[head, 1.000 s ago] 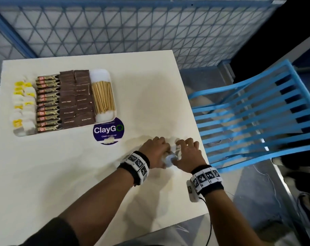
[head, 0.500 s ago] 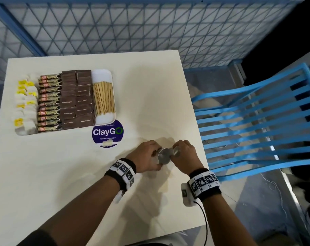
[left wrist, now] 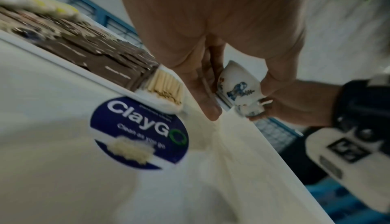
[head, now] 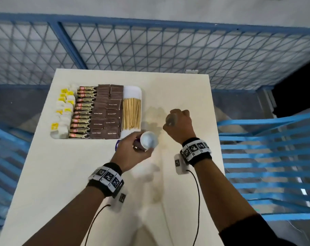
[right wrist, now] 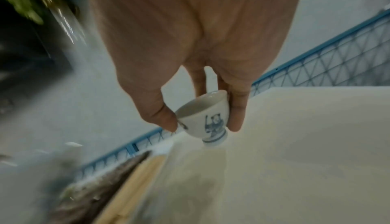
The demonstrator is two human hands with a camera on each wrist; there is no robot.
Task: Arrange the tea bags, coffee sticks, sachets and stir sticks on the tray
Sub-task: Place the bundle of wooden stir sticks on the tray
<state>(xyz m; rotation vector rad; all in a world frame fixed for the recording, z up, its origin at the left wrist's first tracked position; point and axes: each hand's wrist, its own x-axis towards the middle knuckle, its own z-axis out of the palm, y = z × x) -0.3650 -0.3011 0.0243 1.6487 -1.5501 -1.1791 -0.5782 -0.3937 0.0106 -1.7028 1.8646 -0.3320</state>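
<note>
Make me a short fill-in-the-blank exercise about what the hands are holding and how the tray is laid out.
1. Each hand holds a small white ____ painted with blue figures: left hand, right hand.
2. On the tray, the wooden stir sticks fill the far ____ column in the head view.
3. The round blue sticker on the table reads ____.

Missing words: cup; right; ClayGo
</note>
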